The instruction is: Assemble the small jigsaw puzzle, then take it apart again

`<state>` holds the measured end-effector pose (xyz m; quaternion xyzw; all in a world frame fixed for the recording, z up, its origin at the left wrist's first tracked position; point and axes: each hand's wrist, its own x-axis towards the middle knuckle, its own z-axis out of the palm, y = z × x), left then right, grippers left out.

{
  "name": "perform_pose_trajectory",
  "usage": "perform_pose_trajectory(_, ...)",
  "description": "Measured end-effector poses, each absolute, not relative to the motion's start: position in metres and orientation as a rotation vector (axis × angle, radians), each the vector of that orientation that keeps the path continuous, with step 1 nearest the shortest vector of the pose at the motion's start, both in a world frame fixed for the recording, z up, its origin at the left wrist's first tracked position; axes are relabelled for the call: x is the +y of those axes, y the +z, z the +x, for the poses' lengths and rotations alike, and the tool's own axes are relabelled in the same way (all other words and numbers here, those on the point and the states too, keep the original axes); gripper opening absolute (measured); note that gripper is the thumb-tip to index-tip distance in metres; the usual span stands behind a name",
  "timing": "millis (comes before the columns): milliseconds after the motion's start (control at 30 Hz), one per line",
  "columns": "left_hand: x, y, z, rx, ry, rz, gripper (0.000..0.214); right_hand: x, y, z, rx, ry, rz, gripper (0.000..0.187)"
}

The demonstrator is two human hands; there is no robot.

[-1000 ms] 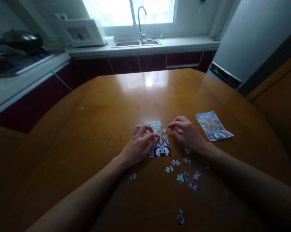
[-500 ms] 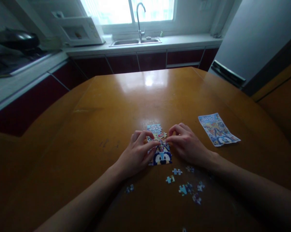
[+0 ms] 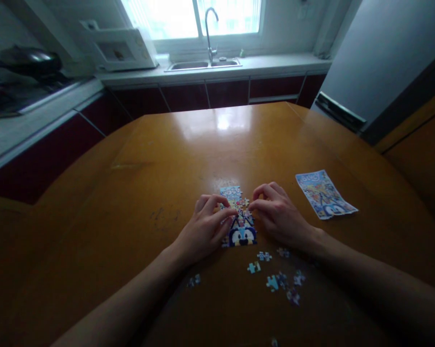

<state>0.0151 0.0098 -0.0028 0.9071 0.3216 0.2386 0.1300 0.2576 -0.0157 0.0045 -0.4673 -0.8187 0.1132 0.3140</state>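
A partly joined jigsaw puzzle (image 3: 243,236) lies on the table in front of me, with a blue cartoon dog face at its near end. My left hand (image 3: 210,224) rests over its left side, thumb and forefinger apart with their tips on the pieces. At the right edge, my right hand (image 3: 277,212) has thumb and forefinger drawn close together; whatever is between the tips is hidden. Loose jigsaw pieces (image 3: 272,283) are scattered nearer to me, below the right hand. Another jigsaw piece (image 3: 194,280) lies by itself below my left wrist.
A creased picture sheet (image 3: 325,195) with the same dog face lies on the wooden table (image 3: 203,159) to the right. Beyond the table are a sink (image 3: 203,64), a white microwave (image 3: 121,50) and a pan (image 3: 29,60) on the stove. A fridge (image 3: 379,58) stands at the right.
Both hands stay at the puzzle almost unmoved; the left thumb tip has shifted very slightly. The whole view has tilted a little.
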Motion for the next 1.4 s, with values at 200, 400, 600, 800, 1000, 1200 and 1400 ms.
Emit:
perform_pose_trajectory(200, 0.010, -0.003, 0.015, 0.920, 0.723, 2.611, 0.020, -0.016, 0.003, 0.257, -2.255, 0.303, -1.239, 0.020)
perform_pose_trajectory(400, 0.011, -0.002, 0.016, 0.947, 0.739, 2.566, 0.020, -0.014, 0.000, 0.259, -2.086, 0.269, -1.278, 0.018)
perform_pose_trajectory(600, 0.012, -0.002, 0.015, 0.945, 0.767, 2.545, 0.021, -0.014, 0.002, 0.258, -2.153, 0.277, -1.270, 0.020)
perform_pose_trajectory(800, 0.012, -0.004, 0.015, 0.954, 0.755, 2.544, 0.020, -0.016, 0.002, 0.254, -2.230, 0.265, -1.284, 0.018)
perform_pose_trajectory(1000, 0.014, -0.003, 0.015, 0.957, 0.767, 2.518, 0.020, -0.013, 0.000, 0.253, -2.223, 0.256, -1.278, 0.016)
perform_pose_trajectory(1200, 0.015, -0.001, 0.015, 1.025, 0.817, 2.420, 0.021, -0.009, -0.002, 0.262, -2.020, 0.219, -1.268, 0.020)
perform_pose_trajectory(1400, 0.016, 0.000, 0.016, 1.080, 0.867, 2.363, 0.024, -0.002, -0.008, 0.269, -1.982, 0.157, -1.268, 0.022)
